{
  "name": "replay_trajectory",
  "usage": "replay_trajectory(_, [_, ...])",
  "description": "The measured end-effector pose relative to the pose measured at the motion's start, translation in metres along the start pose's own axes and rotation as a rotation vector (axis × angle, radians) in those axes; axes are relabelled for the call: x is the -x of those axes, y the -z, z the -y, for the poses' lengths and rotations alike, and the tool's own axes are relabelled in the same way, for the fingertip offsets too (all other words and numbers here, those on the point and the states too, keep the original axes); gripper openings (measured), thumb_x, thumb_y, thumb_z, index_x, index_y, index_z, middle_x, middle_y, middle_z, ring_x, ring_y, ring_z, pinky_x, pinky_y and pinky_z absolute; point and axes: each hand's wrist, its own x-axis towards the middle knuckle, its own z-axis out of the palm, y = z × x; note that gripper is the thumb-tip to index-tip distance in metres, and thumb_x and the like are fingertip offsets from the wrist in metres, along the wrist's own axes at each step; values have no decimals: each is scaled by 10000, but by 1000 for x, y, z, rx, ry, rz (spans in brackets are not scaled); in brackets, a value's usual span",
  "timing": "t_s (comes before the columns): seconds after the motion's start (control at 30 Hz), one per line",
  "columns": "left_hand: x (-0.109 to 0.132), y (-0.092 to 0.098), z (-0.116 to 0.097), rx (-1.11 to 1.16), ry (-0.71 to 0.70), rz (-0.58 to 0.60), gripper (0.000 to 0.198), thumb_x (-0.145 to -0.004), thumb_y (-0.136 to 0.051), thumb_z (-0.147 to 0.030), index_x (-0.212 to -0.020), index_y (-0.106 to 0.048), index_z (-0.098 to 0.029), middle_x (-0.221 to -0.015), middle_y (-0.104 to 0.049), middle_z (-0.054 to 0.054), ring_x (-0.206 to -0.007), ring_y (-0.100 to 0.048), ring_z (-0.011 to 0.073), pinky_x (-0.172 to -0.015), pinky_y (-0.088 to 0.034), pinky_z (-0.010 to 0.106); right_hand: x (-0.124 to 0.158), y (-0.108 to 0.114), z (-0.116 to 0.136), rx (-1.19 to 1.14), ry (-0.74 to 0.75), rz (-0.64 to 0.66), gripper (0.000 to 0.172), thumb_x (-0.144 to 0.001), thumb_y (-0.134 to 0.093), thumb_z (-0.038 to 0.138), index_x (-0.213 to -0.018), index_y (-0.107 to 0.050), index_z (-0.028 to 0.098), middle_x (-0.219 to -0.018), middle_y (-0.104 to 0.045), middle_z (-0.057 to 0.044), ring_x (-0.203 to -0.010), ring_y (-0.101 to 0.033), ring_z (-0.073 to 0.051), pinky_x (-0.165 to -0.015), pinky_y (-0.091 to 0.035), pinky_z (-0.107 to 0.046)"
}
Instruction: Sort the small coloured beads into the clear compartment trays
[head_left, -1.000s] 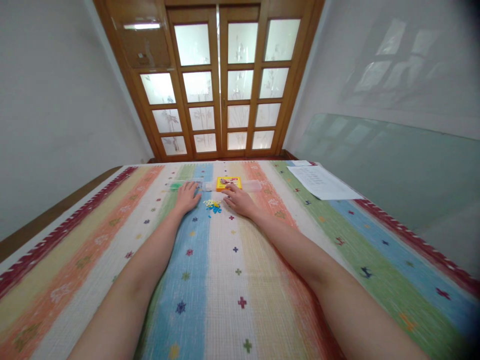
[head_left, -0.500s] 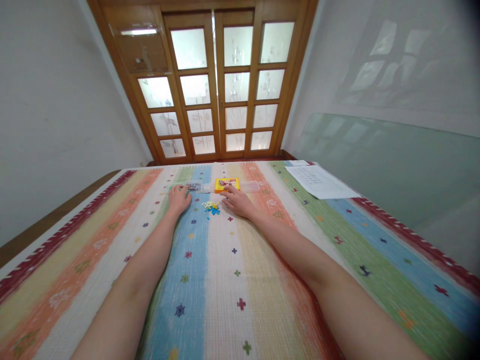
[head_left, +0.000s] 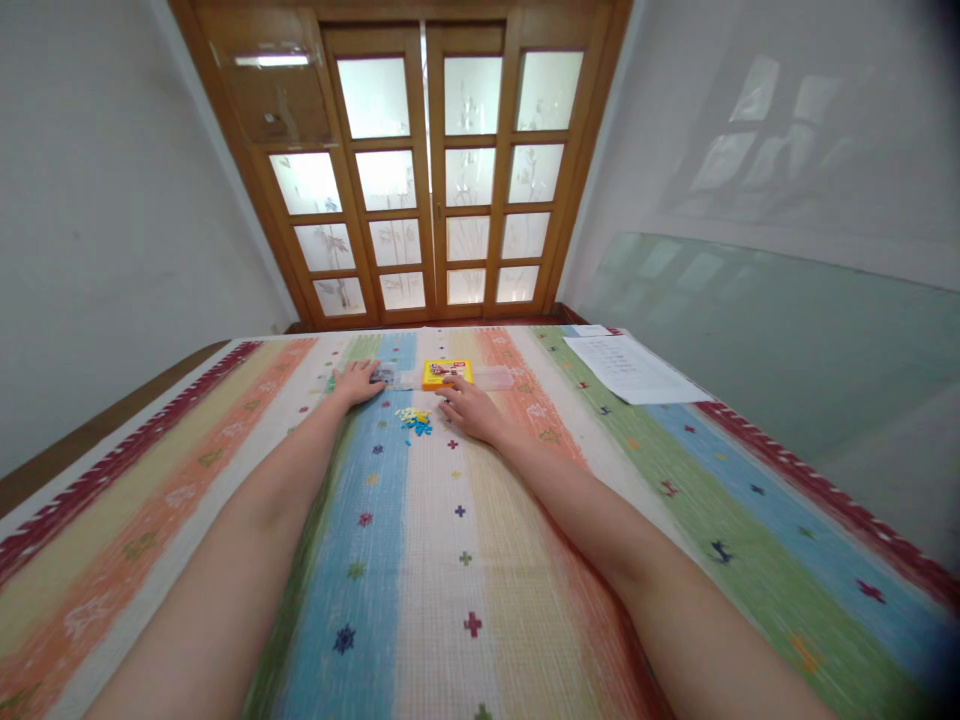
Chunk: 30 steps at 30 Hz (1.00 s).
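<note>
Head view shows our left hand (head_left: 356, 382) left of the frame's centre, fingers over a clear plastic case (head_left: 386, 374). Near the centre, our right hand (head_left: 466, 408) has loosely bent fingers by the near edge of a yellow box (head_left: 448, 372); at this size we cannot tell whether either hand grips anything. Slightly lower, between our hands, small blue, yellow and pale pieces (head_left: 417, 422) lie heaped on the striped tablecloth (head_left: 435, 600).
</note>
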Motion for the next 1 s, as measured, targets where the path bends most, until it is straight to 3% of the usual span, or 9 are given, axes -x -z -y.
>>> replay_trajectory(0.13, [2,4,6,3,-2,-4,755,-971,-454,-654,-1647,-375,-329,-1702,-366,142,-1532,-334,444,-1184,-210,768,-1,0,-1,-10,-8,7,298,-1059,-574,309,-1337,-676,283,-1479,-547,-103,-1337,-577,-261,-1073,-541,-441])
replay_trajectory(0.4, [61,0,14,-26,72,-156,707,-970,-470,-677,-1556,-507,-282,-1562,-526,174,-1450,-433,417,-1210,-233,680,-4,-4,7,-35,12,28,312,-1070,-555,326,-1350,-674,260,-1456,-566,-116,-1329,-585,-266,-1089,-530,-446])
replay_trajectory(0.53, [76,4,7,17,98,-292,671,-934,-574,-671,-1438,-615,-231,-1405,-614,193,-1395,-472,423,-1202,-281,640,-5,-4,4,-59,-14,-7,294,-1059,-571,292,-1331,-680,270,-1461,-568,-108,-1357,-572,-261,-1100,-528,-451])
replay_trajectory(0.63, [81,10,-10,178,12,-404,673,-943,-606,-645,-1433,-605,-184,-1334,-613,176,-1262,-585,347,-1127,-432,485,-5,-1,1,-77,-20,-57,294,-1051,-573,264,-1322,-686,284,-1443,-580,-107,-1360,-573,-265,-1099,-532,-465])
replay_trajectory(0.7, [86,13,-29,284,-100,-412,660,-942,-629,-641,-1425,-605,-192,-1323,-603,147,-1201,-624,302,-1058,-493,413,-5,3,2,-85,-14,-92,317,-1047,-571,251,-1344,-674,288,-1428,-593,-109,-1339,-588,-267,-1100,-532,-474])
replay_trajectory(0.87, [103,9,-85,427,-237,-366,604,-915,-698,-623,-1376,-638,-238,-1272,-629,107,-1165,-654,286,-1043,-514,399,-4,15,13,-65,74,-114,395,-1042,-600,325,-1434,-619,274,-1474,-584,-136,-1385,-549,-291,-1155,-485,-502])
replay_trajectory(1.0, [114,7,-111,513,-284,-399,578,-953,-665,-592,-1397,-614,-226,-1298,-639,128,-1231,-634,303,-1091,-496,434,-5,16,17,-55,165,-61,386,-1055,-577,352,-1422,-631,249,-1423,-634,-140,-1359,-567,-295,-1155,-477,-507])
